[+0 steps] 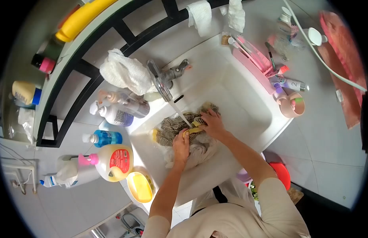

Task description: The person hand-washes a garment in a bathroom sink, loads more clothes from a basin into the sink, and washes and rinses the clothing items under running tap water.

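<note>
A black-and-white striped garment (172,125) with yellow trim lies wet in the white sink (243,107). My left hand (181,146) pinches its yellow edge between thumb and fingers. On the right side of the cloth, my right hand (211,123) grips the striped fabric near the same yellow strip; part of its fingers is hidden by the folds. Water runs from the chrome faucet (162,85) onto the garment between both hands. Pale cloth (196,152) lies bunched in the basin under and in front of the striped one.
Pump bottles, a blue bottle (106,138) and a large detergent bottle (116,162) line the left side. A yellow soap dish (140,186) sits at the near left corner. A pink organizer (253,67) and a pink cup (291,106) stand on the right rim.
</note>
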Motion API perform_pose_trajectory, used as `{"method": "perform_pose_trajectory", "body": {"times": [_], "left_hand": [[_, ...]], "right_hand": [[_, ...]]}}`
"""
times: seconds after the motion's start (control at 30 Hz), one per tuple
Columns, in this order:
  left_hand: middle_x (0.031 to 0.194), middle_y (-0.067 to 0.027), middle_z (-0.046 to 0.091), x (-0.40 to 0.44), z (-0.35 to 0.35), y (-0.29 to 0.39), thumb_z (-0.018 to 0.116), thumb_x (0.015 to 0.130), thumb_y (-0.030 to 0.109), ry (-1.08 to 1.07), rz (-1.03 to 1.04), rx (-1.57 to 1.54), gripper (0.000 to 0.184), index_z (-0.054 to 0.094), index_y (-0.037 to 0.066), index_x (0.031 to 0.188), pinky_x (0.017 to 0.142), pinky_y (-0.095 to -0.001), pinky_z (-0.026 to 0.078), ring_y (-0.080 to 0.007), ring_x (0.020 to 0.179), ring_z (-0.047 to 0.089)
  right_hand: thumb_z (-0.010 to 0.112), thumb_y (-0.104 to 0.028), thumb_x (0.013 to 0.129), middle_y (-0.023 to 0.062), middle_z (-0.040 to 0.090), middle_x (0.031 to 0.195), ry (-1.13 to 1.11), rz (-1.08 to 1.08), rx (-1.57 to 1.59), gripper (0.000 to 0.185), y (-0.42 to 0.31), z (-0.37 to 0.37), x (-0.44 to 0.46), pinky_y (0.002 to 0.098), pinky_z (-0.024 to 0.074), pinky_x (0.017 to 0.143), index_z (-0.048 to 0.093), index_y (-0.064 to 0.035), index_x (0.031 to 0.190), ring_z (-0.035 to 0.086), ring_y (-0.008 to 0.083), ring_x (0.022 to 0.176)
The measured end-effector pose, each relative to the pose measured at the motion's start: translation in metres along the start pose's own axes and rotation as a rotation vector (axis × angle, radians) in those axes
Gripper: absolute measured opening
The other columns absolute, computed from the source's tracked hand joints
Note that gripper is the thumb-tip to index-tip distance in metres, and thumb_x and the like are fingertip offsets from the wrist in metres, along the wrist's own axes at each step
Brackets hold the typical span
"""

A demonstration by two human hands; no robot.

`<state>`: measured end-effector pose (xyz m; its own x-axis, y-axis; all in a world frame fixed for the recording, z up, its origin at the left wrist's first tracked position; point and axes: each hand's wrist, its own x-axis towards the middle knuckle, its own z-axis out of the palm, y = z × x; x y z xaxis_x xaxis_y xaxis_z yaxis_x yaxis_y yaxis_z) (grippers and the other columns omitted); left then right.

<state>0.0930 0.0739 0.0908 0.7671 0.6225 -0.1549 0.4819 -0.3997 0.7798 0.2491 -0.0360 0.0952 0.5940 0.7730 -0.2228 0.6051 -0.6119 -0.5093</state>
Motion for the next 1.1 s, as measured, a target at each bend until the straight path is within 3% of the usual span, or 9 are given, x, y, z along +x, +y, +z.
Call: {"method": "perform_pose_trajectory", "body": {"times": [0.13, 0.2, 0.3, 0.33, 0.43, 0.63, 0.9, 0.97, 1.1], "left_hand": [[0.088, -0.0091, 0.062, -0.005, -0.018, 0.064, 0.056, 0.083, -0.001, 0.032, 0.159, -0.468, 0.032, 0.056, 0.004, 0.115, 0.069, -0.025, 0.046, -0.0128, 0.075, 0.057], [0.09, -0.0059, 0.062, 0.006, -0.044, 0.083, 0.055, 0.082, -0.003, 0.03, 0.155, -0.502, 0.032, 0.056, 0.002, 0.114, 0.072, -0.0244, 0.046, -0.011, 0.079, 0.056], [0.094, -0.0024, 0.061, 0.008, -0.091, 0.133, 0.053, 0.081, -0.005, 0.16, 0.171, -0.634, 0.03, 0.056, -0.001, 0.111, 0.077, -0.0228, 0.045, -0.0106, 0.086, 0.056], [0.095, -0.0028, 0.061, 0.005, -0.106, 0.157, 0.052, 0.081, -0.004, 0.214, 0.196, -0.651, 0.028, 0.057, -0.002, 0.109, 0.078, -0.0223, 0.044, -0.0102, 0.087, 0.056], [0.097, -0.0036, 0.06, 0.001, -0.14, 0.218, 0.051, 0.083, -0.002, 0.237, 0.379, -0.868, 0.025, 0.057, 0.0, 0.107, 0.079, -0.0217, 0.044, -0.0091, 0.087, 0.055], [0.098, -0.0028, 0.06, -0.002, -0.141, 0.249, 0.051, 0.084, 0.001, 0.309, 0.504, -1.046, 0.023, 0.056, 0.0, 0.107, 0.082, -0.0221, 0.042, -0.0102, 0.09, 0.054], [0.09, -0.0063, 0.062, 0.025, -0.062, 0.025, 0.052, 0.079, -0.002, 0.188, -0.277, -0.61, 0.036, 0.055, 0.001, 0.115, 0.072, -0.0238, 0.046, -0.0139, 0.077, 0.057], [0.12, -0.0242, 0.051, 0.023, -0.032, 0.0, 0.066, 0.076, 0.01, 0.172, -0.152, 0.054, 0.05, 0.052, 0.005, 0.123, 0.09, -0.0356, 0.044, -0.0332, 0.106, 0.053], [0.142, -0.0198, 0.029, 0.028, 0.024, 0.001, 0.063, 0.08, 0.036, 0.13, 0.146, 0.475, 0.058, 0.045, 0.018, 0.132, 0.099, -0.0598, 0.025, -0.0436, 0.129, 0.026]], "right_hand": [[0.07, -0.032, 0.075, 0.005, 0.041, 0.139, 0.258, -0.319, 0.275, 0.046, -0.029, -0.03, -0.017, 0.0462, 0.0236, 0.106, 0.06, -0.0097, 0.114, 0.025, 0.0299, 0.134], [0.074, -0.03, 0.071, 0.0059, 0.038, 0.14, 0.407, -0.521, 0.494, 0.06, -0.043, -0.047, -0.011, 0.0443, 0.0242, 0.105, 0.053, -0.01, 0.124, 0.027, 0.0285, 0.134], [0.077, -0.028, 0.069, 0.0069, 0.031, 0.144, 0.243, -0.414, 1.14, 0.086, -0.075, -0.1, -0.039, 0.0405, 0.0236, 0.106, 0.031, -0.0118, 0.139, 0.024, 0.0254, 0.135], [0.08, -0.026, 0.066, 0.0087, 0.025, 0.146, 0.232, -0.434, 1.03, 0.106, -0.071, -0.103, -0.04, 0.0364, 0.0214, 0.106, 0.011, -0.0119, 0.145, 0.021, 0.0239, 0.136], [0.083, -0.024, 0.062, 0.0101, 0.026, 0.145, 0.243, -0.381, 0.98, 0.112, -0.059, -0.057, -0.027, 0.0345, 0.0214, 0.107, 0.009, -0.0096, 0.145, 0.02, 0.0243, 0.136], [0.08, -0.023, 0.054, 0.0162, 0.062, 0.1, 0.361, -0.128, 0.991, 0.072, -0.112, -0.034, 0.01, 0.043, 0.0408, 0.091, 0.051, -0.0055, 0.118, 0.059, 0.0342, 0.097], [0.061, -0.009, 0.072, 0.0151, 0.057, 0.107, 0.209, 0.304, 0.157, 0.065, 0.016, 0.003, -0.006, 0.0416, 0.0471, 0.082, 0.039, -0.0229, 0.132, 0.052, 0.0347, 0.103], [0.058, -0.006, 0.075, 0.0166, 0.053, 0.11, 0.172, 0.285, -0.014, 0.067, 0.024, 0.011, -0.007, 0.0425, 0.0476, 0.081, 0.036, -0.0254, 0.134, 0.05, 0.0359, 0.104], [0.054, -0.003, 0.08, 0.0184, 0.048, 0.113, 0.119, 0.215, -0.183, 0.059, 0.021, 0.018, 0.004, 0.0426, 0.0493, 0.079, 0.038, -0.0236, 0.133, 0.047, 0.0368, 0.108]]}}
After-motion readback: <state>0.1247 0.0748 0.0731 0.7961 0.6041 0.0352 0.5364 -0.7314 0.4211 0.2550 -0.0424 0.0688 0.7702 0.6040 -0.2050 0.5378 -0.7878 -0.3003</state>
